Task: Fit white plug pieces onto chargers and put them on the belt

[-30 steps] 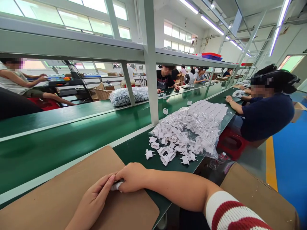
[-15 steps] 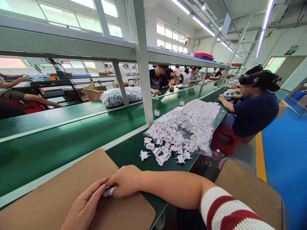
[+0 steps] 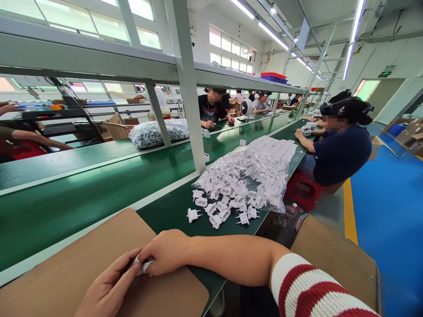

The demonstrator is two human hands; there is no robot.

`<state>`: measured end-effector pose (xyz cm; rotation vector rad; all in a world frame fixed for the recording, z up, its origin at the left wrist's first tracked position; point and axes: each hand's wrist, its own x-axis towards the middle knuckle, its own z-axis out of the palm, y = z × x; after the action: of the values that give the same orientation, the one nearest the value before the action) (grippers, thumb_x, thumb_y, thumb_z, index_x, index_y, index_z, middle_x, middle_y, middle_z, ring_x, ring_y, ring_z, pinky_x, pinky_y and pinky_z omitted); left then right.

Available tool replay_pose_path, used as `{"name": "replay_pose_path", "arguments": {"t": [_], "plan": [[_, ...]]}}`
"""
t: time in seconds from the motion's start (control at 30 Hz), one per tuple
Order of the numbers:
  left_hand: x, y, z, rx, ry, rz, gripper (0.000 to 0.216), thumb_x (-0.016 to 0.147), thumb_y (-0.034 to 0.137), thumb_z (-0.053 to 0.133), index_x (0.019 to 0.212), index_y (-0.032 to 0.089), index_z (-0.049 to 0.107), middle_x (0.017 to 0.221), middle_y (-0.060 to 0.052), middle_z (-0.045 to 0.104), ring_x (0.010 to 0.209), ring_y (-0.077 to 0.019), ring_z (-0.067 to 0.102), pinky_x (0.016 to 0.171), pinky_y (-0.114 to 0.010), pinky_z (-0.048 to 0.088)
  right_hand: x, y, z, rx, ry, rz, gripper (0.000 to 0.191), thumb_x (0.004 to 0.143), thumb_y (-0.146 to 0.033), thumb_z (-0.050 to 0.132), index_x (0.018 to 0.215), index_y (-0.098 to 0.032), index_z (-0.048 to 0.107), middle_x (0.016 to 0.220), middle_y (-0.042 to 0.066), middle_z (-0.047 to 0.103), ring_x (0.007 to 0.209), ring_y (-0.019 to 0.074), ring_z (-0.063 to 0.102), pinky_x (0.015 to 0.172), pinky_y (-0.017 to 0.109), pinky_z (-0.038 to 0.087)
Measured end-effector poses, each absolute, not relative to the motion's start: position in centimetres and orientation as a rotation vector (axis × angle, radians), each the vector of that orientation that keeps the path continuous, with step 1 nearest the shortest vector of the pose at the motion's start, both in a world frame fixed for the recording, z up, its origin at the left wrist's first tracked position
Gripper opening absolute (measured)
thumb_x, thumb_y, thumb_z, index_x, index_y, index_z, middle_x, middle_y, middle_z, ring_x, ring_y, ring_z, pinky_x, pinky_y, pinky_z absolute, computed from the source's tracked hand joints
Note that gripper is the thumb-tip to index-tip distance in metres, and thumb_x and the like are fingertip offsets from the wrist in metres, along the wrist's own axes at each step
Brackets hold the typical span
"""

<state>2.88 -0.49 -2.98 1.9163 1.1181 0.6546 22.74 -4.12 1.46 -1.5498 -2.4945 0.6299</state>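
Note:
My left hand [image 3: 109,281] and my right hand [image 3: 167,252] meet over the cardboard sheet, both closed on a small white piece [image 3: 146,265]. Fingers cover most of it, so its exact kind is unclear. Beyond my right forearm, many white two-pin plug adapters [image 3: 217,207] lie loose in a heap on the green bench. A clear plastic bag [image 3: 261,187] spreads around and over part of the heap. One adapter [image 3: 192,215] lies a little apart at the heap's left side.
A brown cardboard sheet [image 3: 82,264] covers the bench below my hands. A metal post [image 3: 187,97] rises beside the green conveyor belt [image 3: 99,185]. At the right sit a cardboard box [image 3: 337,259] and a co-worker in a dark shirt [image 3: 343,154]. A filled bag [image 3: 158,133] lies across the belt.
The whole view has shifted slightly, so the scene sits further left. Both hands stay together on the white piece, with a slight change in finger position and more of its left end showing.

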Motion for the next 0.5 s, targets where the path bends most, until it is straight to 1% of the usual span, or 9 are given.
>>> {"name": "replay_pose_path", "arguments": {"t": [0.23,0.5], "plan": [[3.09,-0.91,-2.79,1.932,1.156,0.652,0.060,0.079,0.076,0.057,0.105,0.025,0.076,0.113,-0.005,0.080,0.108,-0.0255,0.076,0.083,-0.019,0.062,22.74,-4.06,1.11,-1.567,-2.463,0.636,0.034,0.095,-0.040,0.052,0.118,-0.027,0.074,0.111,0.001,0.077,0.102,0.0229,0.071,0.061,0.027,0.043],[3.43,-0.89,-2.49,1.927,1.102,0.685,0.054,0.080,0.072,0.061,0.101,0.025,0.076,0.109,-0.005,0.080,0.104,-0.0280,0.077,0.081,-0.023,0.064,22.83,-4.18,1.37,-1.560,-2.447,0.654,0.032,0.094,-0.038,0.054,0.116,-0.027,0.074,0.110,0.001,0.078,0.102,0.0232,0.071,0.061,0.026,0.044]]}}
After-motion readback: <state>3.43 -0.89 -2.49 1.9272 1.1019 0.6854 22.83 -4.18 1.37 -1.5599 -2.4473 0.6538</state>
